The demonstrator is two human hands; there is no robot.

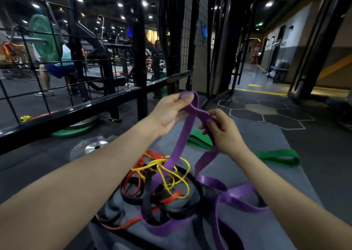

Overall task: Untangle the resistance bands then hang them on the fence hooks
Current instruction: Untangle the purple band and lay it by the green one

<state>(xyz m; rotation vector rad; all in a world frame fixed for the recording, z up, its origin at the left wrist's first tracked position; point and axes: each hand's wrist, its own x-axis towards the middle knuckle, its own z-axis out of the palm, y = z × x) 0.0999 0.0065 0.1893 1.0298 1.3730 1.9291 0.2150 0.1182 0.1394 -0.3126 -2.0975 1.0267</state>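
Untangling is the step judged to be in hand: a purple band (187, 128) is held up above a knotted heap of bands (162, 185) lying on a grey mat (266, 135). One end loop of the purple band is gripped by the left hand (171, 112), fingers curled round it with the thumb on top, while a twisted stretch just beside it is pinched by the right hand (222, 133), its fingers folded closed over the strap. From the hands two flat, wide purple strands are seen to run down into the heap, where thin yellow band (171, 173) loops are wound round them and black and orange band (133, 185) pieces are crossed beneath; more purple is spread in glossy folds at the near edge. Next, the purple band would probably have to be drawn clear of the yellow loops before any hanging is attempted. A green band (276, 157) is laid apart on the mat. A black wire fence (57, 74) is stood to the left, no hooks being clearly made out on it, with weight plates (89, 147) on the floor beside it.
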